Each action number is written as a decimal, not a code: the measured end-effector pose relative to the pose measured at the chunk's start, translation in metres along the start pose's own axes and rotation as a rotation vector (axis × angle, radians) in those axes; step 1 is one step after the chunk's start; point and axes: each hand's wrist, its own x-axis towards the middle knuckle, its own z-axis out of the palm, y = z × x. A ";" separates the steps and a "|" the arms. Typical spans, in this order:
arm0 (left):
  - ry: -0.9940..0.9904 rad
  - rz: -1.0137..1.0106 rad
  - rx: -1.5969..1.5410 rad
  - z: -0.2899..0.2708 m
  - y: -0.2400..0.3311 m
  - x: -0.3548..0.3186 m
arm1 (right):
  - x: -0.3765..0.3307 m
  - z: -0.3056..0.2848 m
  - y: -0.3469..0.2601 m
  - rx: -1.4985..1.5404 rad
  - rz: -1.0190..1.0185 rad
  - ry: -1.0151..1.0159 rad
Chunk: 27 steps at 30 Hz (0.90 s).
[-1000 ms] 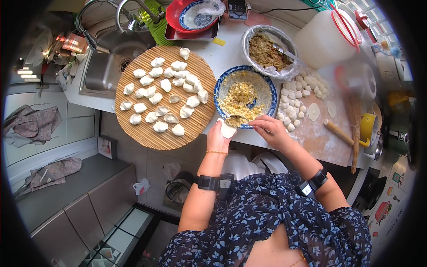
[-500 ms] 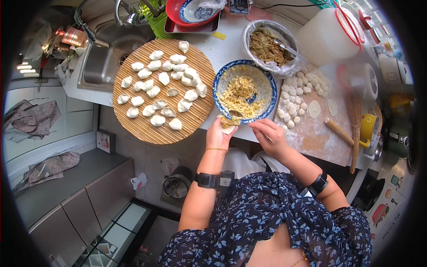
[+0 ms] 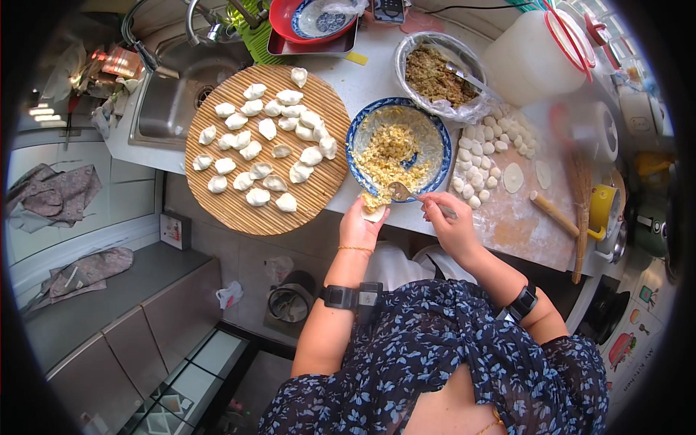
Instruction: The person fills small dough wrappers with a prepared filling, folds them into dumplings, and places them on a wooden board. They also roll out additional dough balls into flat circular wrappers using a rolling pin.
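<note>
My left hand [image 3: 359, 229] holds a round dumpling wrapper [image 3: 373, 214] topped with a mound of yellow filling [image 3: 374, 201], just at the near rim of a blue-and-white bowl [image 3: 442, 169]. My right hand [image 3: 451, 222] is closed on the handle of a metal spoon [image 3: 401, 191], whose head lies over the bowl's near edge, beside the filled wrapper. Crumbly yellow filling [image 3: 395, 143] covers much of the bowl's inside. To the left, a round ribbed board [image 3: 239, 206] carries several folded white dumplings [image 3: 267, 129].
Behind the bowl stands a plastic-lined bowl of brown filling [image 3: 435, 76]. At right, a floured board [image 3: 518, 225] bears dough pieces [image 3: 475, 161], flat wrappers [image 3: 512, 177] and a rolling pin [image 3: 554, 213]. A sink [image 3: 170, 109] lies far left; a large white container [image 3: 533, 61] stands back right.
My right hand has shifted slightly right and nearer to me, drawing the spoon back from the filling on the wrapper. My left hand stays almost in place.
</note>
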 end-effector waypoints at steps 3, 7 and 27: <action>-0.009 -0.023 -0.037 -0.002 -0.004 0.000 | -0.002 0.005 -0.002 -0.119 -0.095 -0.051; -0.040 -0.048 -0.082 -0.004 -0.008 -0.003 | -0.007 0.008 -0.005 -0.127 -0.136 -0.092; -0.447 -0.006 -0.129 0.057 0.037 -0.003 | 0.053 -0.040 -0.021 0.899 0.391 0.008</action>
